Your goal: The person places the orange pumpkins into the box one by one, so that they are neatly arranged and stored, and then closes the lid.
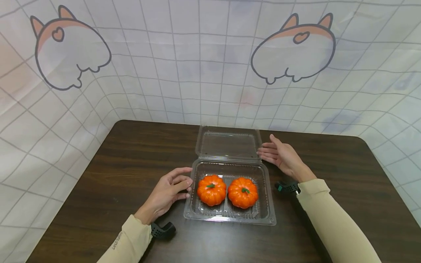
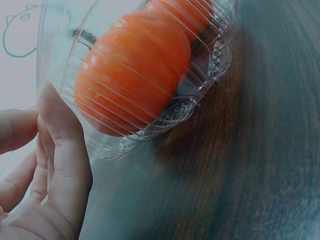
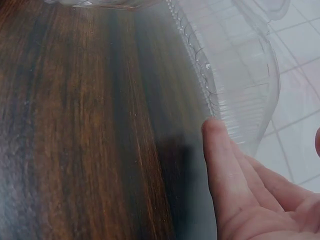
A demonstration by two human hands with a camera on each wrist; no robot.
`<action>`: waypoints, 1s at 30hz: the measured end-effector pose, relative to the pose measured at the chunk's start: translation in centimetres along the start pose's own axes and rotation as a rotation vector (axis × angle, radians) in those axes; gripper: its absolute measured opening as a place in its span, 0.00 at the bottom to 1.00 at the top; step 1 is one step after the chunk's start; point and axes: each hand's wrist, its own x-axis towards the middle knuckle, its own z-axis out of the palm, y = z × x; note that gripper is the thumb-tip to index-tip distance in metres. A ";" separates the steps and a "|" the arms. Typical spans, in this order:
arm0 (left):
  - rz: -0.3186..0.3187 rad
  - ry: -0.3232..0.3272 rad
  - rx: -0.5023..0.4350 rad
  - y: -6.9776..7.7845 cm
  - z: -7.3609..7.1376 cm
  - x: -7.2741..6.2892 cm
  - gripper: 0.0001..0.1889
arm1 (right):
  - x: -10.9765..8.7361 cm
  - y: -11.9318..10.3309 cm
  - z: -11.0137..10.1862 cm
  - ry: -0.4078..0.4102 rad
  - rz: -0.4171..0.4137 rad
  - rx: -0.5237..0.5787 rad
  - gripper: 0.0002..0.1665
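A clear plastic clamshell box (image 1: pixel 230 220) lies on the table with its lid (image 1: pixel 230 142) folded back flat behind it. Inside the tray sit two orange pumpkins with green stems, a left pumpkin (image 1: pixel 212 195) and a right pumpkin (image 1: pixel 242 199), side by side. My left hand (image 1: pixel 171 190) pinches the tray's left rim between thumb and fingers; the left wrist view shows the fingertips (image 2: pixel 50 97) right at the rim. My right hand (image 1: pixel 284 157) has its fingers extended, thumb raised, their tips at the lid's right edge near the hinge. In the right wrist view, one fingertip (image 3: pixel 215 127) meets the lid edge.
The dark wood table (image 1: pixel 141 153) has rounded back corners. A white grid-patterned curtain (image 1: pixel 184 65) with cartoon animal drawings hangs behind and at both sides. Each wrist wears a dark strap, such as the left strap (image 1: pixel 162 231).
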 end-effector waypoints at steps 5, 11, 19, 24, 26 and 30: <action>-0.002 0.002 -0.011 0.1 0.1 -0.1 0.29 | 0.3 0.0 0.3 -0.012 0.033 -0.022 0.52; -0.006 0.005 -0.011 0.2 0.2 -0.2 0.28 | 0.9 0.1 0.8 -0.051 0.051 -0.023 0.53; 0.001 -0.005 -0.002 0.1 0.1 -0.1 0.28 | 1.3 0.2 0.8 -0.061 0.045 -0.023 0.48; -0.004 -0.001 -0.009 0.0 0.0 -0.1 0.27 | 1.7 0.4 0.8 -0.069 0.025 -0.020 0.46; -0.006 0.004 -0.008 0.1 0.0 -0.1 0.27 | 1.7 0.5 0.8 -0.069 0.015 -0.025 0.46; -0.009 0.008 -0.006 0.1 0.0 -0.1 0.27 | 1.8 0.5 0.8 -0.063 0.009 -0.001 0.44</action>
